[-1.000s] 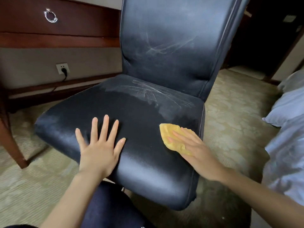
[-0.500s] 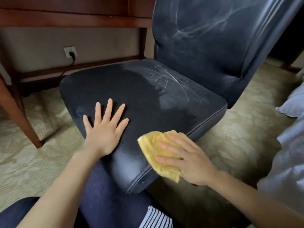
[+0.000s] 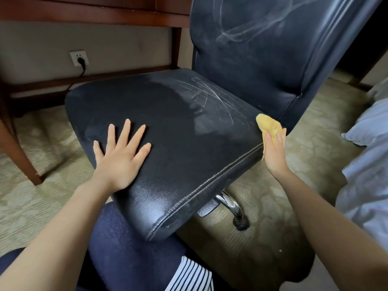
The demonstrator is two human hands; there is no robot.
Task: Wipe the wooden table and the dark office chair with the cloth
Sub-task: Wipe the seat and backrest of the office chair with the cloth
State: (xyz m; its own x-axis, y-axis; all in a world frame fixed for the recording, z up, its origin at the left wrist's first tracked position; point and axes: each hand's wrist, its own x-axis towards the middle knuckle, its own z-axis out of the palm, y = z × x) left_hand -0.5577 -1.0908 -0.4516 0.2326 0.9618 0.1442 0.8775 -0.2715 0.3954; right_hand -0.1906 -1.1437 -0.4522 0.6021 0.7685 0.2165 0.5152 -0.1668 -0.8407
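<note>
Both hands are flat with straight fingers. The left hand [image 3: 121, 162] rests spread on the front of the seat [image 3: 178, 114] of the dark office chair [image 3: 262, 59], while the right hand [image 3: 275, 153] presses the yellow cloth [image 3: 267, 124] against the seat's right edge. Pale streaks mark the seat's rear part. A chrome base leg [image 3: 228, 203] shows under the seat. Behind the seat stands the wooden table [image 3: 84, 13] and, beneath it, a wall socket [image 3: 78, 57]. White bedding [image 3: 367, 164] lies to the right of the seat.

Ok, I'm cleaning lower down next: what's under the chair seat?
Under the seat you can see a chrome leg, its black wheel, a grey lever and carpet. The seat covers the rest of the support.
</note>
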